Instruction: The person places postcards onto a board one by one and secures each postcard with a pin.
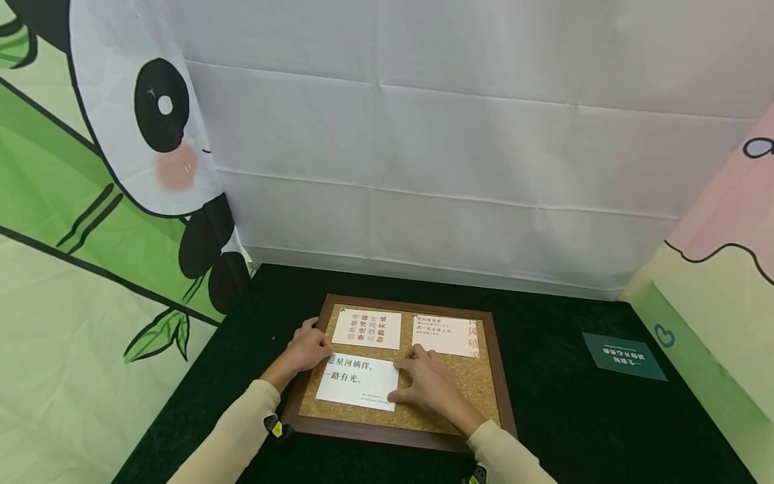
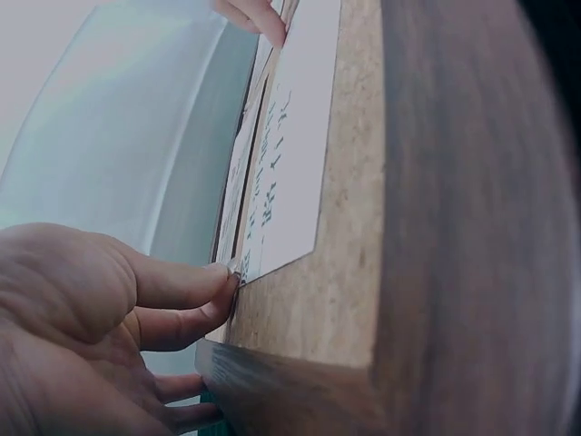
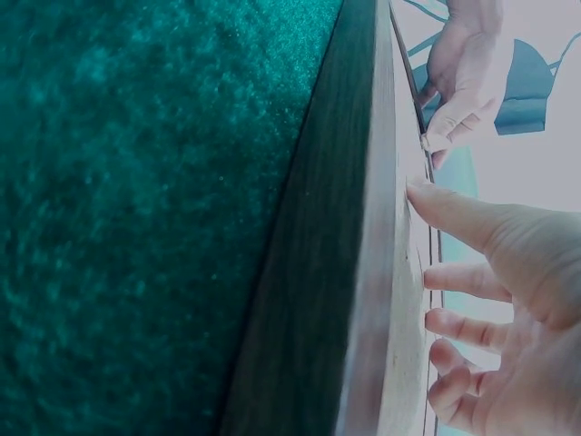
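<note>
A white card (image 1: 358, 383) with dark printed writing lies on a cork board (image 1: 347, 418) in a brown wooden frame (image 1: 370, 431). At the card's upper left corner, my left hand (image 1: 308, 348) pinches a small clear pushpin (image 2: 234, 267) between thumb and index finger; the pin is mostly hidden by the fingertips. My right hand (image 1: 428, 383) rests on the card's right edge, thumb near the lower corner and fingers spread towards the upper one. Above are two more cards, one with red and grey writing (image 1: 367, 329) and one with orange print (image 1: 446, 335).
A dark green card (image 1: 625, 356) lies apart on the right of the dark green cloth-covered table (image 1: 562, 417). White fabric (image 1: 423, 168) hangs behind the table, and printed panels with cartoon figures flank it on both sides.
</note>
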`<state>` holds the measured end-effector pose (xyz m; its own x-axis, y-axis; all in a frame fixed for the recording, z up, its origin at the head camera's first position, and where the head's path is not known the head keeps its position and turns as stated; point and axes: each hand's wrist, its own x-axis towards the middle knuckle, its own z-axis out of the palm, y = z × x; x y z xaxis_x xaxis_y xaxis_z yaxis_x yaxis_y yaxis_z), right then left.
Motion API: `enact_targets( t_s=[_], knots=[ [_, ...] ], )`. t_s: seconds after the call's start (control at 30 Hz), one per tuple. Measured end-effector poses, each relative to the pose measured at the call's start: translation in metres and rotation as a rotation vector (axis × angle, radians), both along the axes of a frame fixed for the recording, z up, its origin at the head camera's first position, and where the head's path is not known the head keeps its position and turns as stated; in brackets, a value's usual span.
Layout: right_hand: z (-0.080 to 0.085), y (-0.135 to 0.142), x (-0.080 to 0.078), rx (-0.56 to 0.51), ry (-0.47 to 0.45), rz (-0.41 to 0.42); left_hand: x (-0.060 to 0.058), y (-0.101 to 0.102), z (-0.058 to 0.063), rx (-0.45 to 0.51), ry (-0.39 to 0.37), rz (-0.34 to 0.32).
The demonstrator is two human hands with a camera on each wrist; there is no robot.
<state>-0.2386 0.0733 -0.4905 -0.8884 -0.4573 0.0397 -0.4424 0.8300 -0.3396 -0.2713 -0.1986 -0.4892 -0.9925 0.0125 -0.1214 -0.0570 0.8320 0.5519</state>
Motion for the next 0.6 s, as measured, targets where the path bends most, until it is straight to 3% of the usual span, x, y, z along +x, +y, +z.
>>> enact_targets(
  t_s=[0.2,0.37,0.6],
  knots=[
    [-0.0001,0.0004,-0.0001,-0.006,0.001,0.000,0.0026,0.0043,-0.0004,-0.050,0.039,0.029],
    [-0.0001,0.0004,-0.0008,-0.008,-0.003,0.003,0.0045,0.0046,-0.0038,-0.036,0.073,0.063],
    [-0.0020,0.0010,-0.0023,-0.006,0.007,0.005,0.0023,0.0032,-0.0064,-0.020,0.074,0.061]
  ],
)
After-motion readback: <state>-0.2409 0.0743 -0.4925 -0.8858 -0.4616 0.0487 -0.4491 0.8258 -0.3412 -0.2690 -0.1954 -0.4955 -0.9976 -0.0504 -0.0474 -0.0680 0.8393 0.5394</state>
